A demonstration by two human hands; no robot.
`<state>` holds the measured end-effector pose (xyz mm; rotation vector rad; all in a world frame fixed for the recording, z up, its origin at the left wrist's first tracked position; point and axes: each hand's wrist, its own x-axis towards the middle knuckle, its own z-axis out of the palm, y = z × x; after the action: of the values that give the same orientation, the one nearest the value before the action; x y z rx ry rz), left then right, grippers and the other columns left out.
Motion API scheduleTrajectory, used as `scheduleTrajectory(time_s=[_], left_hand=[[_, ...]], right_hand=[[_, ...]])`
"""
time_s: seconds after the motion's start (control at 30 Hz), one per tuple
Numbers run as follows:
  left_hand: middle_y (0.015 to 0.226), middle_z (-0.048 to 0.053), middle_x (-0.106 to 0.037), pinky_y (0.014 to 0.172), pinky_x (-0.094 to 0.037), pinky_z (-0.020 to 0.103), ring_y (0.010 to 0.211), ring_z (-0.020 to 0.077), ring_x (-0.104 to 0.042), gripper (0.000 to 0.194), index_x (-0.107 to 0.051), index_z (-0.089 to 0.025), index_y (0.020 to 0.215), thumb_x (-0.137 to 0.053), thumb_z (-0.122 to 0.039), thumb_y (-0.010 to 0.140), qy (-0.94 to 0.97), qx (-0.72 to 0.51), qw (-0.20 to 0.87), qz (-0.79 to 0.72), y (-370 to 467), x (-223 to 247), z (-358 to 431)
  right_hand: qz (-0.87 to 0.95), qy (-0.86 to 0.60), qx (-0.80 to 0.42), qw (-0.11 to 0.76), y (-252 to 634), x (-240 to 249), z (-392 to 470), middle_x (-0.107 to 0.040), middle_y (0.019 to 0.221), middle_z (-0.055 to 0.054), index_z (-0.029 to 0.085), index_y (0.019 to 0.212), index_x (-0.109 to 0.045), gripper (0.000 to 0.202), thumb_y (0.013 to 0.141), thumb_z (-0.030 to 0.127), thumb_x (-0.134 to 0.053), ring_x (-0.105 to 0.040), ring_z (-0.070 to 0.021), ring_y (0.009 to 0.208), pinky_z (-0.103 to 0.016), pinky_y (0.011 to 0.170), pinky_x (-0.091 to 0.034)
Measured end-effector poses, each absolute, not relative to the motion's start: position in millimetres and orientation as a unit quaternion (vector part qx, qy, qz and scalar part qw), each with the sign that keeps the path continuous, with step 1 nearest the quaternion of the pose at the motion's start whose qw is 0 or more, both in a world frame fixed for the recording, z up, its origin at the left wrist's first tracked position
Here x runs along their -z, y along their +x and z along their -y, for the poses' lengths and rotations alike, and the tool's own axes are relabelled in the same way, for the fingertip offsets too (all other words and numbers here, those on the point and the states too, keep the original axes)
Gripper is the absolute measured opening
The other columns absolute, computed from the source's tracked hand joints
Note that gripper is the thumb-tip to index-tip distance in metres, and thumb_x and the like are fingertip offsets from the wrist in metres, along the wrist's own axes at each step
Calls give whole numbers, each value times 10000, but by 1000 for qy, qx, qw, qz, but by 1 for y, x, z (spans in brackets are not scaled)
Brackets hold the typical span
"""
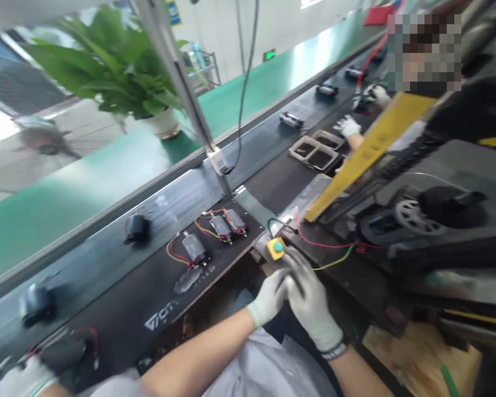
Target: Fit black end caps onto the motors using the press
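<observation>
My left hand [269, 299], in a white glove with grey fingertips, is closed against the inner side of my right hand; whatever it may hold is hidden. My right hand [308, 292], gloved the same way, has its fingers stretched forward and holds nothing visible. Just beyond its fingertips sits a yellow button box [276, 248] with a green push button; I cannot tell whether they touch. To the left, several small grey motors with coloured wires lie on the black bench, the nearest motor [194, 248] beside a grey patch.
A conveyor belt [177, 196] carries dark motors past the bench. Parts trays [320, 159] stand farther along, near a co-worker's gloved hand [348, 127]. Another person's glove [22, 380] shows lower left. A yellow machine bar [367, 154] slants at right; a metal post [186, 94] rises ahead.
</observation>
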<state>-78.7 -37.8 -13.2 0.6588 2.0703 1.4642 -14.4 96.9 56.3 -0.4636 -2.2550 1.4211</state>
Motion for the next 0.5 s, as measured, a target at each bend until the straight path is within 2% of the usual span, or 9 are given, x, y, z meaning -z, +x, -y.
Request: scheduleTrajectory(time_s=[0.07, 0.1, 0.17, 0.23, 0.3, 0.37, 0.43, 0.5], left_hand=[[1317, 162, -780, 1160, -538, 568, 1262, 366, -727, 520, -767, -223, 1256, -515, -582, 976, 105, -493, 223, -834, -45, 45, 140], [1257, 159, -806, 1144, -545, 574, 1220, 377, -749, 513, -796, -226, 1191, -545, -596, 941, 48, -475, 202, -855, -28, 53, 186], [1171, 147, -835, 1102, -563, 577, 1168, 395, -769, 492, -824, -230, 1086, -602, -611, 867, -59, -444, 159, -880, 3, 54, 259], [1131, 127, -847, 1067, -579, 575, 1146, 399, -777, 482, -827, -234, 1043, -615, -609, 826, -147, -426, 117, -885, 21, 48, 307], [1123, 125, -848, 1046, -597, 564, 1132, 387, -784, 480, -821, -222, 1052, -598, -586, 830, -206, -422, 83, -879, 18, 44, 335], [1151, 145, -839, 1062, -600, 521, 1146, 360, -780, 469, -814, -192, 1085, -586, -533, 855, -240, -424, 53, -872, -11, 44, 352], [1238, 172, -811, 1124, -565, 463, 1220, 327, -749, 455, -793, -152, 1157, -581, -454, 892, -255, -418, 23, -871, -71, 44, 369], [1348, 169, -764, 1167, -524, 404, 1295, 287, -705, 449, -740, -130, 1276, -570, -372, 938, -262, -397, -5, -880, -157, 44, 395]], right_hand=[[851, -99, -494, 150, -36, 7, -76, -439, 1686, -96, 304, 1640, -424, 711, 951, 435, -539, -316, -439, 1590, -749, 1273, -304], [870, -92, -466, 132, -47, 36, -71, -367, 1717, -155, 219, 1656, -381, 782, 919, 403, -563, -251, -466, 1606, -762, 1277, -266], [910, -67, -394, 106, -65, 80, -72, -278, 1726, -263, 81, 1626, -383, 873, 831, 357, -615, -178, -506, 1615, -750, 1291, -220], [936, -44, -340, 77, -76, 99, -84, -296, 1689, -341, 6, 1546, -465, 854, 787, 360, -627, -189, -538, 1603, -747, 1272, -260], [944, -35, -325, 42, -82, 95, -96, -414, 1623, -346, 31, 1452, -578, 734, 816, 396, -599, -269, -544, 1577, -745, 1227, -347], [942, -27, -333, 14, -82, 78, -97, -515, 1577, -284, 97, 1410, -636, 623, 886, 422, -552, -365, -498, 1553, -695, 1218, -402], [939, -10, -344, -4, -75, 60, -82, -593, 1541, -193, 163, 1428, -644, 566, 951, 439, -515, -488, -415, 1501, -592, 1225, -457], [932, -3, -360, -40, -63, 51, -54, -700, 1431, -108, 234, 1392, -687, 504, 981, 471, -517, -652, -349, 1353, -495, 1143, -569]])
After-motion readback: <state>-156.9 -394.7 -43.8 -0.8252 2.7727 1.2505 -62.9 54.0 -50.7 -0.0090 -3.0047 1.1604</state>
